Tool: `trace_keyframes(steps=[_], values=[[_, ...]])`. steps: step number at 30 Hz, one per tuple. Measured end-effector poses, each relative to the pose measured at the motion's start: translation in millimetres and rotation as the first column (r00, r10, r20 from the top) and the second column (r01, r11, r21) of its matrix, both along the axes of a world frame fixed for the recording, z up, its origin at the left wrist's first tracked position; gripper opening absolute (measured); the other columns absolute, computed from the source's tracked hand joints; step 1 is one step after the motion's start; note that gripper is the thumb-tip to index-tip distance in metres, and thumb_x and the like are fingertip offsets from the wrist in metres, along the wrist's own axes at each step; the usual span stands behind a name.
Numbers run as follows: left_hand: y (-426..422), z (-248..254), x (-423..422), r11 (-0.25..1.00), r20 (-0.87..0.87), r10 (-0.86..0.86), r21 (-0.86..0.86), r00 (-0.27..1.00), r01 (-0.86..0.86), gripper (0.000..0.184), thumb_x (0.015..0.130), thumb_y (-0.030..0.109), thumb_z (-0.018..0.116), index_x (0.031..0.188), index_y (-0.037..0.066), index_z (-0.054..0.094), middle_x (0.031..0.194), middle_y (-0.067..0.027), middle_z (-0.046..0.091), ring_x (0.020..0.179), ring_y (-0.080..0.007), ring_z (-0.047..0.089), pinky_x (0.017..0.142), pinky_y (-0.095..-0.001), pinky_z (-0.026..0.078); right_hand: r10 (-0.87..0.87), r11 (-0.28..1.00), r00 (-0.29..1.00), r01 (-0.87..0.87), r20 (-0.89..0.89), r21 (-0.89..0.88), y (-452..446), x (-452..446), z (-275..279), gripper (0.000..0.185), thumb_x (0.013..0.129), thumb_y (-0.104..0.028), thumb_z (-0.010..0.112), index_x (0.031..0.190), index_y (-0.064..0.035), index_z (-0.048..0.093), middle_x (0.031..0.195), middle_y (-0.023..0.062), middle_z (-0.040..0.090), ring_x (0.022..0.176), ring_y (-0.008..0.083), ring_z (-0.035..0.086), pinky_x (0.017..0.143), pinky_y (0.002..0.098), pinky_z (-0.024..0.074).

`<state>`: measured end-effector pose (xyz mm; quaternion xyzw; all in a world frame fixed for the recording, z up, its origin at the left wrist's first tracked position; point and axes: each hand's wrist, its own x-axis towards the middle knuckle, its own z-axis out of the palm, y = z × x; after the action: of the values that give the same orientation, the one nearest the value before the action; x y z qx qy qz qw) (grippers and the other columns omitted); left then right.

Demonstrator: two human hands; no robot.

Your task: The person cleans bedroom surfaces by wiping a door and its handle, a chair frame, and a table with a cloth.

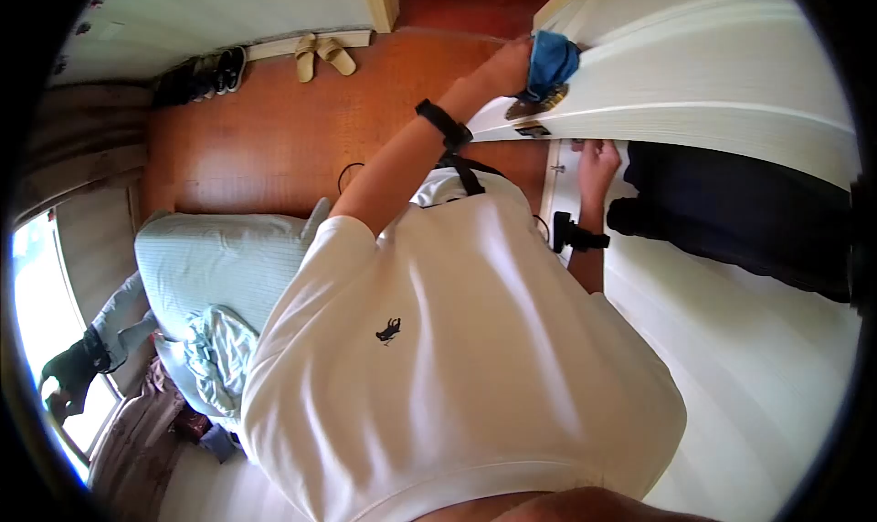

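Note:
My left hand [512, 68] is closed on a blue cloth [552, 63], which it presses over the handle area of a white door [694, 65]. A patterned brass-coloured handle plate [537, 104] shows just below the cloth. On the door's edge sits a dark latch plate [532, 131]. Past that edge, my right hand [598, 161] reaches to the door's other side with its fingers curled. What its fingertips grip there, if anything, is hidden by the door. Black straps with small devices circle both my wrists.
Dark clothing [740, 216] hangs behind the door. At left stand a padded pale-green seat [219, 257] and crumpled light fabric [219, 353]. Another person's dark-gloved hand [73, 376] is by the window [41, 266]. Tan slippers [320, 56] and dark shoes [219, 70] line the wall.

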<state>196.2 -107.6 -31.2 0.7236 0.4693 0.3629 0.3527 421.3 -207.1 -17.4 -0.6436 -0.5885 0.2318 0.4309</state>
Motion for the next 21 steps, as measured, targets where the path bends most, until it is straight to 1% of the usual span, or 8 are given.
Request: trace_keyframes(steps=[1,4,6,11,13,16,17,21], values=[[-13,19,-9,0.988,0.139,-0.034,0.156,0.99,0.012,0.028,0.082,0.015,0.061,0.108,0.004,0.062,0.112,-0.0226,0.062,0.101,-0.0403,0.06,0.086,-0.0436,0.05,-0.029,0.999,0.998,0.028,0.048,0.029,-4,-2,6,0.022,0.093,-0.011,0.057,0.086,0.0069,0.067,0.06,0.0089,0.065,0.052,0.0144,0.061,0.055,0.0286,0.0488],[-9,-24,-10,0.946,0.081,0.094,0.304,0.992,-0.114,0.024,0.082,0.015,0.061,0.102,0.002,0.061,0.105,-0.0249,0.064,0.096,-0.0423,0.061,0.081,-0.0471,0.052,-0.154,0.979,0.979,0.169,-0.13,0.11,-16,-22,10,0.018,0.089,-0.008,0.056,0.089,0.005,0.069,0.06,0.0095,0.064,0.052,0.0134,0.06,0.053,0.0292,0.0471],[-30,-22,-17,0.989,-0.083,0.11,-0.088,0.991,-0.117,0.027,0.085,0.016,0.063,0.111,0.01,0.064,0.108,-0.0194,0.066,0.097,-0.0386,0.064,0.084,-0.0458,0.052,-0.045,0.932,0.98,-0.027,0.192,0.36,-33,-34,14,0.014,0.082,-0.001,0.057,0.089,0.0009,0.07,0.067,0.012,0.066,0.054,0.0224,0.06,0.051,0.0318,0.047],[-62,-2,-43,0.99,-0.112,0.076,-0.112,0.991,-0.088,0.031,0.083,0.015,0.063,0.113,0.009,0.061,0.104,-0.0204,0.066,0.094,-0.0417,0.063,0.08,-0.0468,0.052,0.137,0.812,0.884,-0.358,0.446,0.46,-61,-88,36,0.02,0.079,0.003,0.059,0.094,-0.0023,0.072,0.067,0.0095,0.062,0.055,0.0222,0.056,0.052,0.0327,0.0447],[-79,28,-53,0.994,-0.152,-0.004,-0.109,0.988,-0.013,0.034,0.082,0.012,0.063,0.115,0.008,0.059,0.102,-0.0212,0.066,0.092,-0.0425,0.062,0.079,-0.0468,0.052,0.149,0.881,0.925,-0.285,0.35,0.378,-66,-103,47,0.032,0.08,-0.002,0.062,0.112,-0.0031,0.066,0.067,0.0076,0.061,0.054,0.0204,0.055,0.052,0.0299,0.0442],[-101,79,-55,0.972,0.115,-0.192,0.159,0.975,0.173,0.048,0.072,0.0,0.066,0.118,0.006,0.055,0.101,-0.0195,0.062,0.094,-0.0412,0.06,0.08,-0.0459,0.05,0.167,0.873,0.973,-0.22,0.157,0.435,-60,-102,52,0.046,0.082,-0.005,0.065,0.125,0.0012,0.055,0.07,0.0071,0.063,0.057,0.0171,0.058,0.056,0.027,0.0469],[-106,86,-51,0.971,0.117,-0.197,0.158,0.973,0.177,0.048,0.072,0.0,0.066,0.118,0.006,0.055,0.101,-0.0195,0.062,0.094,-0.0412,0.06,0.08,-0.0459,0.05,0.204,0.908,0.96,-0.259,0.194,0.33,-66,-85,46,0.066,0.08,-0.01,0.072,0.137,0.0048,0.041,0.1,0.0153,0.066,0.075,0.0198,0.061,0.07,0.0295,0.0511],[-116,115,-50,0.896,0.162,-0.431,0.195,0.888,0.4,0.051,0.07,-0.004,0.065,0.118,0.007,0.054,0.106,-0.0162,0.056,0.101,-0.039,0.057,0.084,-0.0436,0.048,0.174,0.878,0.95,-0.268,0.257,0.396,-68,-74,56,0.079,0.079,-0.025,0.075,0.14,0.0058,0.034,0.128,0.0228,0.051,0.105,0.0283,0.057,0.091,0.0392,0.0466]])
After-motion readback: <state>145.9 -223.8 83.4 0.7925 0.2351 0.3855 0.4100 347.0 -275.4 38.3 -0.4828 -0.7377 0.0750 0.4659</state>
